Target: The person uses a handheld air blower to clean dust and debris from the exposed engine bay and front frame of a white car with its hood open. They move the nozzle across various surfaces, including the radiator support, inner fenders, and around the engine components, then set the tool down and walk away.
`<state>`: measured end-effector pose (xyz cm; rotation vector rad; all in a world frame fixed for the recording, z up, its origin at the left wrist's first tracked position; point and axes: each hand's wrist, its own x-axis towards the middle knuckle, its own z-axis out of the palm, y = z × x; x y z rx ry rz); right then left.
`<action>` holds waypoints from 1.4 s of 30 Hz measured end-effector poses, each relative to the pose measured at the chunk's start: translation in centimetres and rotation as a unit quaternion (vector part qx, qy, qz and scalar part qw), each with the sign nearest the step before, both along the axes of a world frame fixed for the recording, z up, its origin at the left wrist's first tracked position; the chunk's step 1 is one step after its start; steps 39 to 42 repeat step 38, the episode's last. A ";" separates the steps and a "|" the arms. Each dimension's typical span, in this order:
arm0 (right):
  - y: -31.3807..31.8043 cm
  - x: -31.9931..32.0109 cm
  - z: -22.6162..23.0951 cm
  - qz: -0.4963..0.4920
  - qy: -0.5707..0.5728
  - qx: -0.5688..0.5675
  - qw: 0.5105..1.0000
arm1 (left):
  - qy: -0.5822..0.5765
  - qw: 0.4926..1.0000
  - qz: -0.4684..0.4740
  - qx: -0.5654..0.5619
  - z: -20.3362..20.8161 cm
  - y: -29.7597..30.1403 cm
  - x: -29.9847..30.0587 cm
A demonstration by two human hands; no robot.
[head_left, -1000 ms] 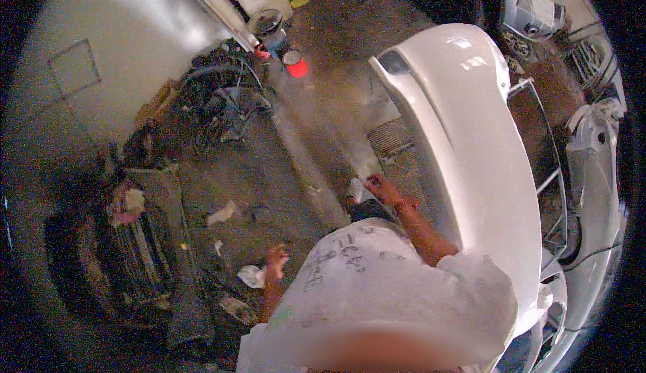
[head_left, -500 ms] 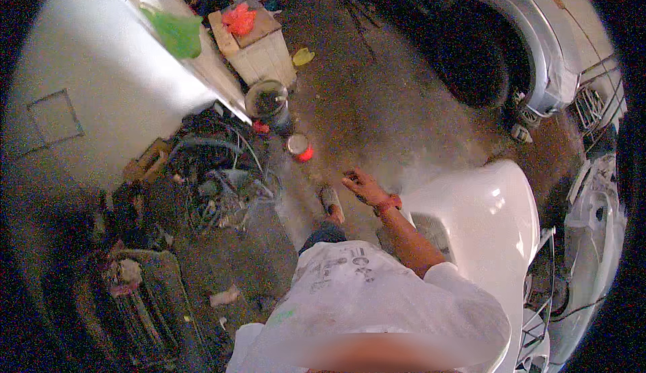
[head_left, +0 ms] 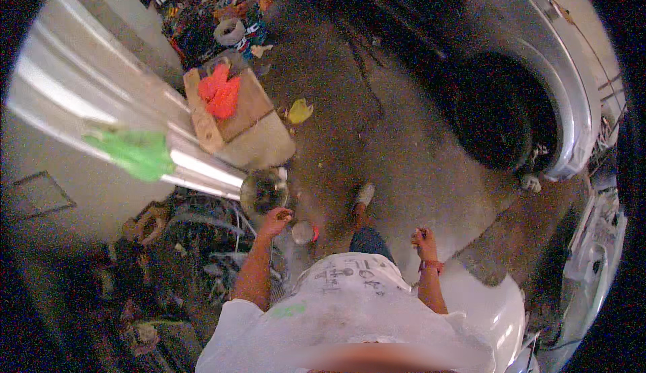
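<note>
My left hand (head_left: 276,221) is out in front, loosely curled and slightly blurred, and what its fingers do is hard to read. In the picture it overlaps the near rim of a round bucket (head_left: 264,188) with dark contents; whether it touches the rim I cannot tell. A small tin with a pale top and red side (head_left: 305,232) stands on the floor just right of that hand. My right hand (head_left: 424,240), with a reddish band at the wrist, hangs beside a glossy white car body panel (head_left: 481,299). Its fingers are half bent and apart, with no object visible in them.
Beyond the bucket stands a pale box (head_left: 259,137) with a bright red bag (head_left: 220,92) on top. A yellow scrap (head_left: 300,110) lies beside it. Tangled parts (head_left: 208,238) crowd the left. At far right is a silver car fender (head_left: 572,124) over a dark wheel.
My left hand and forearm have come into view. My right hand has drawn back nearer my body. The box, bucket and tin appear closer, and a different foot shows ahead.
</note>
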<state>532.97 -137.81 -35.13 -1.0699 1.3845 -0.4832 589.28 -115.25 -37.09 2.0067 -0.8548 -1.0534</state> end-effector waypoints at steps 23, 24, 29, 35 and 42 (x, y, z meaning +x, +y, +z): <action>-58.5 69.1 16.0 0.290 -0.187 0.128 0.930 | -0.068 0.976 -0.046 -0.202 16.5 -66.6 28.6; -60.6 70.2 15.8 0.264 -0.214 0.144 0.929 | -0.092 0.971 -0.074 -0.207 17.0 -69.2 30.5; -72.3 72.2 15.0 0.177 -0.267 0.113 0.941 | -0.176 0.939 -0.177 -0.237 19.5 -80.5 36.8; -79.1 76.7 5.6 -0.020 -0.314 0.081 0.946 | -0.089 0.984 -0.139 -0.064 6.3 -84.1 53.5; -84.4 80.3 1.4 0.039 -0.232 -0.044 0.971 | -0.020 0.991 -0.065 0.118 1.0 -83.3 59.5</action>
